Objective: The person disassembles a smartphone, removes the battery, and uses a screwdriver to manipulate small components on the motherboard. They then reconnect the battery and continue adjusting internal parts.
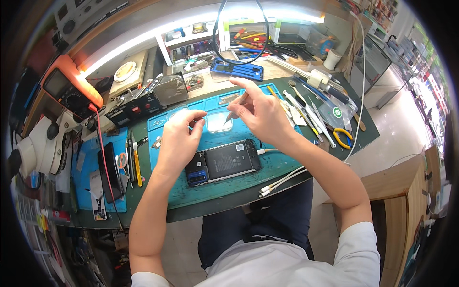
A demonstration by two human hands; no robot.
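Observation:
A small white box [219, 123] with clear sides sits on the blue repair mat [224, 190]. My right hand [262, 115] is closed round a slim, pen-like tool [231, 116], its dark pointed tip over the box. At the box's left side is my left hand [179, 138], fingers curled and the thumb close to the index finger; what they pinch, if anything, is too small to make out. Nearer me lies an opened smartphone [224, 161], its black battery exposed and a blue camera part at its lower left. A white cable plug [261, 151] meets the phone's right end.
An orange multimeter [71, 91] with a red lead stands at left, near a dark phone [111, 167] and a yellow cutter [138, 165]. Tools and yellow-handled pliers [342, 137] lie at right. Behind are a blue phone frame [236, 70] and a hanging black cable loop [216, 33].

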